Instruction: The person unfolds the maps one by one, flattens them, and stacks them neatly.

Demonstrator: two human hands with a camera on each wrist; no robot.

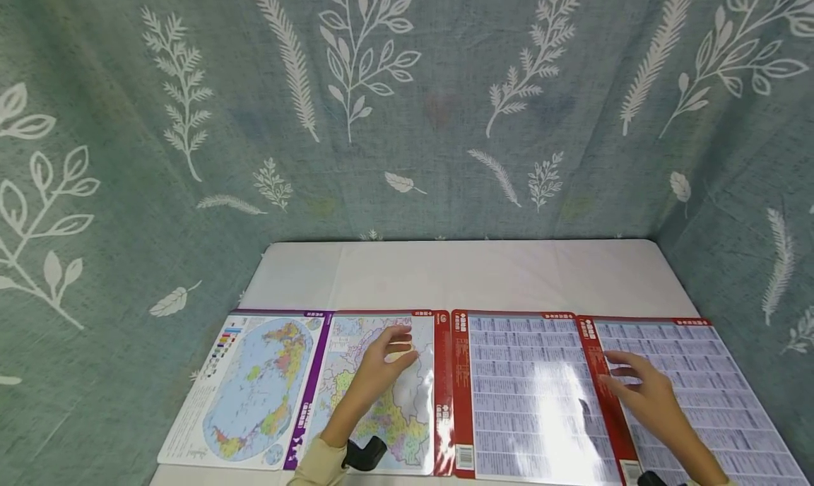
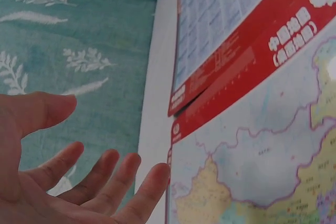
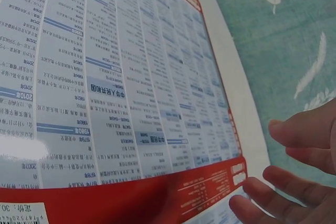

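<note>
My left hand (image 1: 380, 362) hovers over a map sheet of China (image 1: 413, 429) with a red band down its right side. Its fingers are relaxed and hold nothing; the left wrist view shows the thumb and fingers (image 2: 149, 190) spread apart. Left of it lies a world map sheet (image 1: 254, 408) with a purple band. My right hand (image 1: 649, 394), also holding nothing, is above the right-hand text chart (image 1: 712, 394), its fingertips over the red band. A second text chart (image 1: 502, 408) lies beside it, with a glare patch across its surface.
The four sheets lie in a row on a white table (image 1: 458, 274), its bare strip showing behind them. A grey-green leaf-patterned curtain (image 1: 439, 104) encloses the back and sides. A black wrist device (image 1: 365, 454) sits at the left cuff.
</note>
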